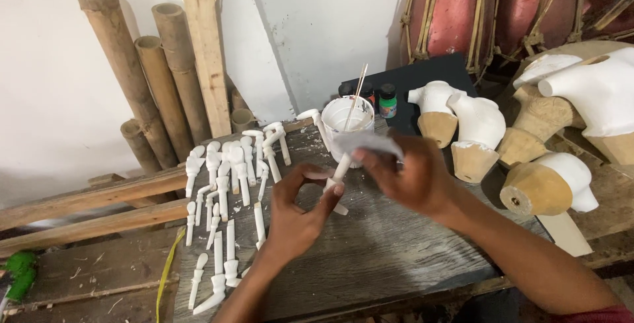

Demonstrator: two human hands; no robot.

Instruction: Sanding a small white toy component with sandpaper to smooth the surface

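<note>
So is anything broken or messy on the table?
Nothing looks broken. The white carved pieces lie in loose rows, some crooked. The left hand holds one white piece; the right hand holds a scrap of paper against it.

Two bare forearms, a red sleeve edge [598, 314] at the right arm's upper end.

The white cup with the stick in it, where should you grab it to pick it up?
Probably grip the white cup around its round side wall, low down, coming from the near side. The thin stick leans out over the rim, and small paint bottles stand close behind it, so top and back are crowded.
</note>
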